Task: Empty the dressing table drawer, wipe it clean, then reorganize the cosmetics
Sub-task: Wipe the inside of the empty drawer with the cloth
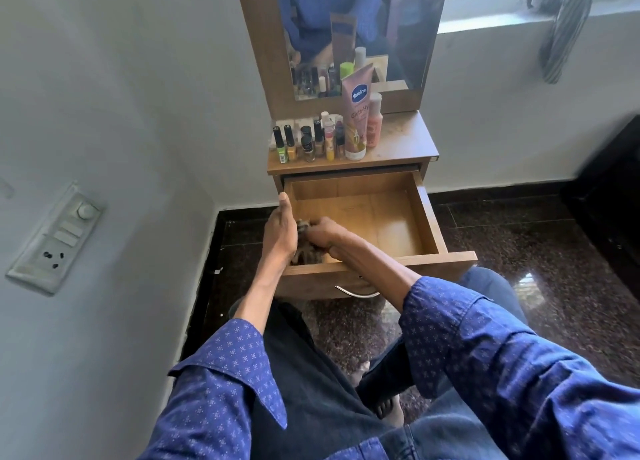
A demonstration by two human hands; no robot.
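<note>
**Desk:** What does the shot show?

**Photographer:** A seated person in a blue patterned shirt leans over the pulled-out drawer [426, 217] of a small dressing table [408, 140]. The drawer is almost bare. Both hands are at its near left corner, where a dark brownish bundle [304, 251], perhaps a cloth or hair piece, lies partly hidden.

**Desk:** The hands?

**Photographer:** The left hand [280, 232] runs along the drawer's left wall, its thumb up against the edge; whether its fingers hold the bundle, I cannot tell. The right hand [329, 237] is curled down onto the bundle and seems to be grasping it.

**Desk:** How would that thing handle?

**Photographer:** It looks soft, light and limp, so best gathered from underneath in a full handful. The bottles [308, 142] on the tabletop look another matter: small, hard, smooth, probably glass and easily tipped, best taken by the body. The tall pink tube [356, 113] would give when squeezed.

**Desk:** The setting?

**Photographer:** Bare wood-grain drawer bottom and tabletop, a mirror [356, 26] above. Dark polished stone floor [519, 251], pale walls, a switch panel [57, 237] on the left, a window sill [485, 19] and a hanging striped cloth [561, 26] upper right.
</note>
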